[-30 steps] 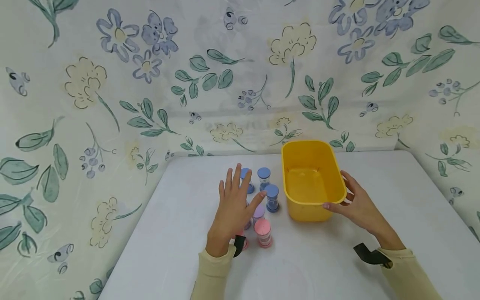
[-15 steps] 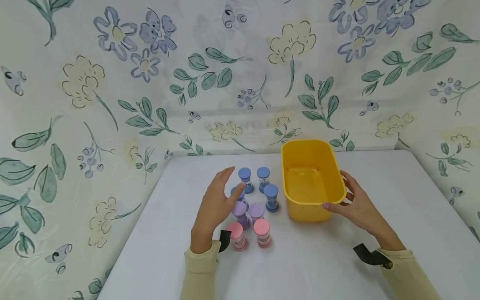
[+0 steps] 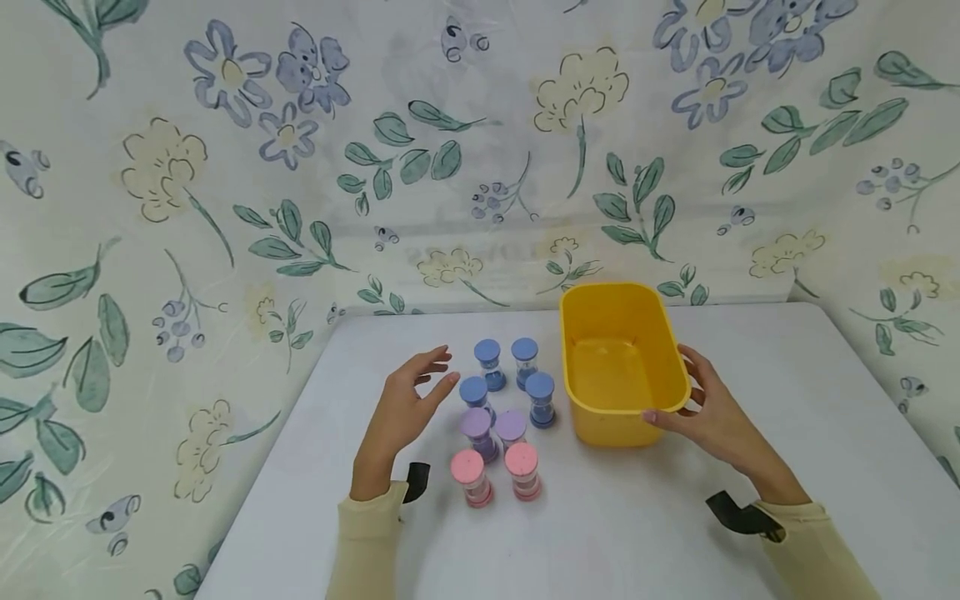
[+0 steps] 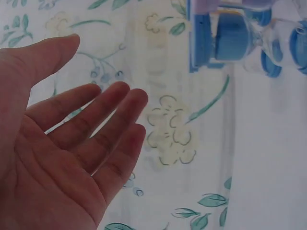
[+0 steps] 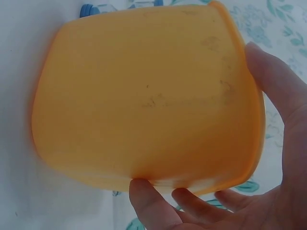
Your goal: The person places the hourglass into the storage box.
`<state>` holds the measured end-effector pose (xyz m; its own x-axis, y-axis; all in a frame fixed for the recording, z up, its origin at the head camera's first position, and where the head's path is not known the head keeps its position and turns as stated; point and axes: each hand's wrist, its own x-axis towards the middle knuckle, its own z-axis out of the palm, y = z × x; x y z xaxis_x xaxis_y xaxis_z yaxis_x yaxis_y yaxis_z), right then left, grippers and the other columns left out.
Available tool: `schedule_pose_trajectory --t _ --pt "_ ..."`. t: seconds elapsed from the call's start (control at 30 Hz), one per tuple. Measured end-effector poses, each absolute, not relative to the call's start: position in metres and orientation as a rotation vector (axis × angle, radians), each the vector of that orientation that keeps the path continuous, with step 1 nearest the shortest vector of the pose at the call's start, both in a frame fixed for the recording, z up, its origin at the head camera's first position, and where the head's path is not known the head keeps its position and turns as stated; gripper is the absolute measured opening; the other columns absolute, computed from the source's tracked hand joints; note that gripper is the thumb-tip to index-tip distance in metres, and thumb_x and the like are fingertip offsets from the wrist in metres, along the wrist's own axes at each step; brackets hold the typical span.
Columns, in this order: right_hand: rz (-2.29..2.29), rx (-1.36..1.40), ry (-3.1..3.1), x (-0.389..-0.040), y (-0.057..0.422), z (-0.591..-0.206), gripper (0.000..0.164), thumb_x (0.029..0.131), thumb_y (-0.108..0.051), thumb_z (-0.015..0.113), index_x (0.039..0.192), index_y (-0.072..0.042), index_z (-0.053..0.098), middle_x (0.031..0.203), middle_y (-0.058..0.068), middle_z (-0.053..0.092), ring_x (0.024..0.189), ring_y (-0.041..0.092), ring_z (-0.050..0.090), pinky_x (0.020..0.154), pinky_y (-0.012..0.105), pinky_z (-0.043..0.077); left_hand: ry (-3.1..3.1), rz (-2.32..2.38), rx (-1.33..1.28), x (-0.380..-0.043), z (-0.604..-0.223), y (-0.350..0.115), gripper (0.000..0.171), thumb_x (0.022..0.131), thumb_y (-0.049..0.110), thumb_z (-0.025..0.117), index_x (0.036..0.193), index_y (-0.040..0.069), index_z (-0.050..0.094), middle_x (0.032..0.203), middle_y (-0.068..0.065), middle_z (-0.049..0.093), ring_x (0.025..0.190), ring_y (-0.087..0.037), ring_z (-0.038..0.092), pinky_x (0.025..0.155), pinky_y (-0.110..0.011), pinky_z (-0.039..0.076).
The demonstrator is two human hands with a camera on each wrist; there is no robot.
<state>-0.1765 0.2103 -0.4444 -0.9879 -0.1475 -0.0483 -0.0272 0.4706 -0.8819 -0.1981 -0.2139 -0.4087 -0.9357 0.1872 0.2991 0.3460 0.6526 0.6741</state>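
In the head view my left hand (image 3: 397,414) hovers just left of a group of small hourglasses, fingers loosely bent and holding nothing. Several blue hourglasses (image 3: 541,400) stand at the back of the group. Two purple hourglasses (image 3: 477,432) come in the middle and two pink hourglasses (image 3: 522,471) at the front. A blue hourglass (image 4: 232,37) also shows in the left wrist view, apart from the fingers. To the right stands a yellow plastic bin (image 3: 617,428) with nothing inside. My right hand (image 3: 708,412) holds its near right corner, thumb on the front rim and fingertips along the right side.
A white table (image 3: 600,533) bears everything. Behind it and along the sides hangs a cloth printed with flowers and leaves (image 3: 420,208). Black straps (image 3: 742,514) sit at both sleeve cuffs.
My left hand has moved left from above the hourglasses to beside them, uncovering the purple, pink and blue ones. The right hand and the bin have stayed in place.
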Motion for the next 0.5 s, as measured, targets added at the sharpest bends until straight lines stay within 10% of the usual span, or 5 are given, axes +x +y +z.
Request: schedule_pose_trajectory --t 0.5 --pt "-1.563 -0.156 2.607 -0.174 0.209 -0.445 0.119 0.087 -0.044 0.083 0.167 -0.020 -0.003 0.171 0.025 0.013 0.145 0.050 0.039 0.111 0.059 0.042 -2.658 -1.474 -0.323 -0.212 -0.439 -0.234 0.054 0.099 0.026 0.071 0.148 0.008 0.055 0.135 -0.015 0.068 0.126 -0.030 0.066 0.110 -0.047 0.053"
